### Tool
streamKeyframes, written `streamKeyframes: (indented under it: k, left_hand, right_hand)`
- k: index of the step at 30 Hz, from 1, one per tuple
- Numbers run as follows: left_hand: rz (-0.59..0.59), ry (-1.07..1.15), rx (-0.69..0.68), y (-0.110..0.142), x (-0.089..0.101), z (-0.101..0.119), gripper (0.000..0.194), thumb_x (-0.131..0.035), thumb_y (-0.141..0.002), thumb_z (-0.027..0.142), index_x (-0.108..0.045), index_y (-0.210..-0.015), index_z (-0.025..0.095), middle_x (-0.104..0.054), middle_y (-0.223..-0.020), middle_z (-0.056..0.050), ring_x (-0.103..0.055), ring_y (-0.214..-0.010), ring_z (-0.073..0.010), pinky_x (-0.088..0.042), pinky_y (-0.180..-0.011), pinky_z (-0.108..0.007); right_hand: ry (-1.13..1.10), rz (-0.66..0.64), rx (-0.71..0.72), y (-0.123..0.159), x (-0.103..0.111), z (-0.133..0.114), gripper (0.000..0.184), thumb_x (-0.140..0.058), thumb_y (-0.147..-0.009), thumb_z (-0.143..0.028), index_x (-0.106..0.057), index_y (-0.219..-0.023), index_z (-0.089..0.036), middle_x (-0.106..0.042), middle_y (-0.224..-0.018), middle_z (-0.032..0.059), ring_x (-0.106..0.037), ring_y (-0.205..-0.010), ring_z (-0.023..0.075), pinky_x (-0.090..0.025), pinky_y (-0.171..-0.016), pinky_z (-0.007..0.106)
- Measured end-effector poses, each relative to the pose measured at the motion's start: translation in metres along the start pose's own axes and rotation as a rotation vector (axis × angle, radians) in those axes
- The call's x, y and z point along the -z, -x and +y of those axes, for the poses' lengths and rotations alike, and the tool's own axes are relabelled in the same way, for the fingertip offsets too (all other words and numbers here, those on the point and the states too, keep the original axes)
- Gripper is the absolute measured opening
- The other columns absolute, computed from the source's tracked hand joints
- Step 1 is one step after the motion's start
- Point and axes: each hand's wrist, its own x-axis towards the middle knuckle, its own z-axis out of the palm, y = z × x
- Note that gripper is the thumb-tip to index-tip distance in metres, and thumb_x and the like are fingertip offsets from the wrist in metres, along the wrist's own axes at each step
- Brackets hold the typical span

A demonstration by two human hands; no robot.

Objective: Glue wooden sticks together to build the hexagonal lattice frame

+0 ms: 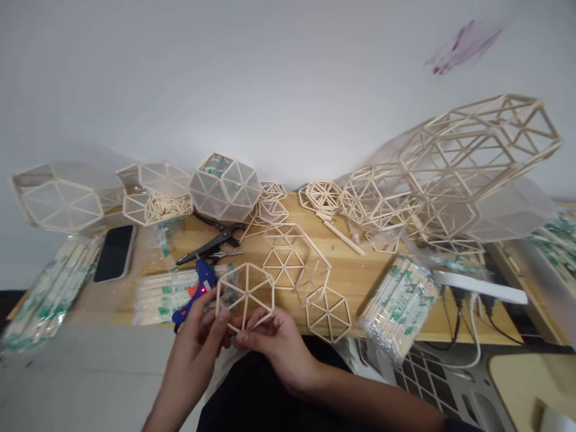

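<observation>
Both hands hold a small hexagon frame (pixel 245 295) made of thin wooden sticks, upright above the table's front edge. My left hand (pixel 198 336) pinches its lower left side, fingers closed. My right hand (pixel 274 345) grips its bottom edge from the right, thumb and fingers closed on the sticks. Just behind the left hand lies a blue glue gun (pixel 198 291). Two more flat stick hexagons (pixel 328 313) (pixel 283 264) lie on the wooden table (pixel 355 270) close to the right hand.
Black pliers (pixel 213 243) and a phone (pixel 114 252) lie left of centre. Packs of wrapped sticks (pixel 398 306) (pixel 159 294) (pixel 49 294) sit along the front. Large stick polyhedra (pixel 477 150) (pixel 225 186) (pixel 58 198) crowd the back. A white power strip (pixel 477 287) with cables hangs right.
</observation>
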Motion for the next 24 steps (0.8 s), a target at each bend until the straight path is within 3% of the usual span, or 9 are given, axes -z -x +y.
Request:
streamKeyframes:
  k: [4, 8, 11, 14, 16, 18, 21, 24]
  left_hand:
    - [0.078, 0.052, 0.048, -0.019, -0.017, 0.006, 0.078, -0.070, -0.084, 0.072, -0.054, -0.139, 0.021, -0.066, -0.066, 0.004, -0.059, -0.050, -0.0164, -0.049, -0.051, -0.027]
    - [0.096, -0.112, -0.042, -0.043, -0.008, 0.014, 0.062, -0.067, -0.086, 0.070, -0.069, -0.120, 0.019, -0.062, -0.060, 0.004, -0.051, -0.049, -0.0126, -0.040, -0.048, -0.023]
    - [0.045, -0.163, -0.010, -0.054, 0.000, 0.016, 0.065, -0.064, -0.087, 0.071, -0.069, -0.124, 0.018, -0.060, -0.057, 0.005, -0.048, -0.044, -0.0128, -0.037, -0.045, -0.024]
    - [0.033, -0.272, 0.011, -0.058, 0.003, 0.013, 0.066, -0.061, -0.088, 0.069, -0.071, -0.126, 0.017, -0.060, -0.054, 0.005, -0.051, -0.043, -0.0151, -0.038, -0.044, -0.025]
    - [0.057, -0.376, -0.016, -0.060, 0.002, 0.011, 0.062, -0.058, -0.089, 0.066, -0.073, -0.125, 0.018, -0.061, -0.053, 0.004, -0.055, -0.045, -0.0173, -0.040, -0.046, -0.027]
    - [0.086, -0.471, -0.055, -0.061, -0.001, 0.011, 0.057, -0.055, -0.091, 0.063, -0.075, -0.122, 0.020, -0.068, -0.058, 0.002, -0.064, -0.052, -0.0205, -0.045, -0.051, -0.028]
    - [0.121, -0.580, -0.106, -0.062, -0.008, 0.013, 0.051, -0.051, -0.093, 0.057, -0.077, -0.118, 0.022, -0.082, -0.083, -0.005, -0.077, -0.075, -0.0258, -0.054, -0.066, -0.031]
    - [0.128, -0.659, -0.116, -0.063, -0.013, 0.015, 0.050, -0.048, -0.094, 0.054, -0.077, -0.118, 0.022, -0.084, -0.100, -0.009, -0.080, -0.089, -0.0292, -0.056, -0.076, -0.035]
  right_hand:
    - [-0.034, 0.031, 0.014, -0.005, 0.001, 0.009, 0.044, -0.105, -0.058, -0.031, -0.069, -0.080, -0.019, -0.082, -0.084, 0.0006, -0.077, -0.076, 0.0151, -0.061, -0.081, 0.029]
    - [0.032, 0.015, 0.011, -0.006, 0.010, 0.012, 0.045, -0.101, -0.066, -0.036, -0.073, -0.097, -0.019, -0.082, -0.099, 0.0039, -0.080, -0.094, 0.0206, -0.063, -0.085, 0.032]
    - [0.212, -0.045, 0.040, -0.002, 0.028, 0.014, 0.040, -0.092, -0.079, -0.041, -0.072, -0.105, -0.019, -0.081, -0.110, 0.0080, -0.080, -0.099, 0.0228, -0.064, -0.088, 0.036]
    - [0.684, -0.006, 0.355, 0.003, 0.048, 0.011, 0.018, -0.073, -0.095, -0.029, -0.071, -0.110, -0.020, -0.079, -0.105, 0.0085, -0.078, -0.096, 0.0215, -0.064, -0.089, 0.037]
    - [1.039, 0.006, 0.649, 0.005, 0.057, 0.007, 0.023, -0.059, -0.099, -0.016, -0.068, -0.120, -0.020, -0.076, -0.115, 0.0115, -0.074, -0.109, 0.0229, -0.061, -0.099, 0.040]
    - [1.212, 0.032, 0.833, 0.006, 0.060, 0.002, 0.033, -0.052, -0.099, -0.008, -0.064, -0.129, -0.019, -0.073, -0.119, 0.0130, -0.070, -0.116, 0.0228, -0.060, -0.103, 0.039]
    - [1.333, 0.071, 0.937, 0.004, 0.057, -0.001, 0.038, -0.052, -0.097, -0.005, -0.059, -0.133, -0.016, -0.069, -0.123, 0.0155, -0.066, -0.118, 0.0249, -0.060, -0.104, 0.041]
    - [1.430, 0.047, 0.960, 0.002, 0.054, 0.000, 0.036, -0.053, -0.094, -0.004, -0.059, -0.128, -0.015, -0.068, -0.120, 0.0162, -0.064, -0.115, 0.0270, -0.060, -0.101, 0.045]
